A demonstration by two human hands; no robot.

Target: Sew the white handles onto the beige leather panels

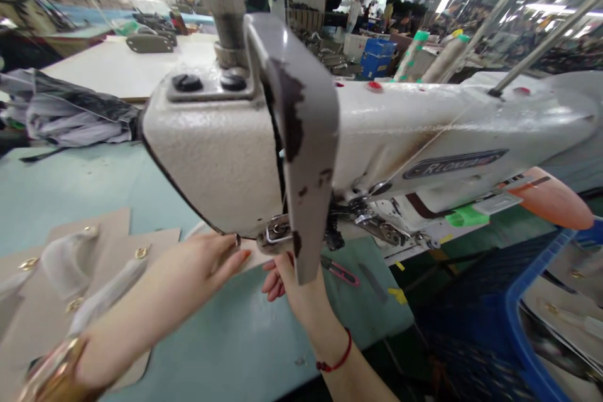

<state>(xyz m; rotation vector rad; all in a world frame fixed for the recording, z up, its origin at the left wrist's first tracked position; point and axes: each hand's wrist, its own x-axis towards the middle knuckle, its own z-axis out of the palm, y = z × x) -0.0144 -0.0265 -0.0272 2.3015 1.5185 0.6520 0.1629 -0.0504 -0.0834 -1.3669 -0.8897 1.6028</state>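
Note:
A beige panel lies under the head of a white sewing machine, mostly covered by the machine and my hands. My left hand is closed on its left part, thumb pointing right, some fingers out of sight behind the machine head. To the right, my right hand has curled fingers at the panel's near edge, close to the needle area. A worn metal guard hides part of that hand and the stitching spot. Pink-handled thread snips lie on the table just right of my right hand.
Beige panels with gold rings and wrapped straps are stacked on the green table at left. A blue basket with similar pieces stands at right. Grey fabric lies behind, thread cones beyond the machine. People work farther back.

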